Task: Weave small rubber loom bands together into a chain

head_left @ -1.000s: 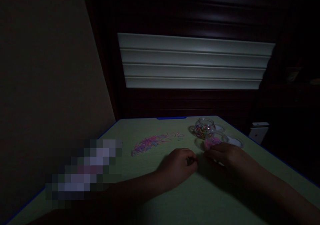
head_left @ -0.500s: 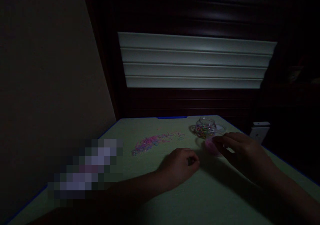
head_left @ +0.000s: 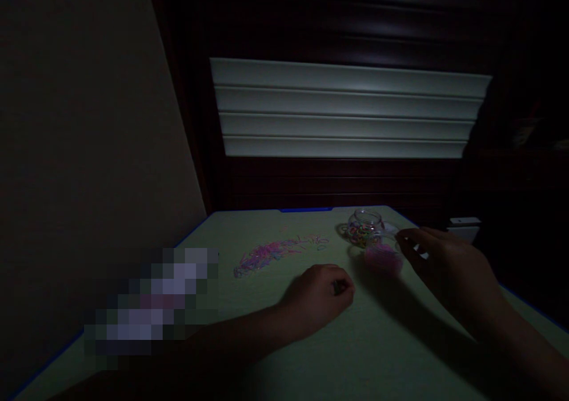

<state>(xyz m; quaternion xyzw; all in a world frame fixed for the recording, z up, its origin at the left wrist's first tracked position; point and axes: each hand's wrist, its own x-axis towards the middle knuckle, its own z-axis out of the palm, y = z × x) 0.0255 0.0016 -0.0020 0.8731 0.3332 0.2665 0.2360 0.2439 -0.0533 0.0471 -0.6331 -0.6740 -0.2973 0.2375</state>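
Observation:
My left hand [head_left: 317, 300] rests on the green table, fingers curled closed; what they hold, if anything, is too dark to make out. Raised at the right, my right hand [head_left: 448, 264] has its thumb and fingertips pinched together beside a clear jar with pink contents [head_left: 383, 260]. Whether anything is between those fingertips is too small to tell. Just behind stands another clear round jar [head_left: 364, 229] holding small multicoloured bands. A loose pile of pink, purple and blue bands [head_left: 269, 254] lies left of the jars, thinning out to the right.
The green table [head_left: 275, 223] has a blue edge. A blurred pale object [head_left: 155, 300] lies at its left side. Behind are dark panels with white slats [head_left: 347, 110], and a white box [head_left: 464, 229] is beyond the right edge. A wall rises at the left.
My right hand has moved to the right and slightly up, away from the pink jar, which now shows more fully. The left hand has stayed in place.

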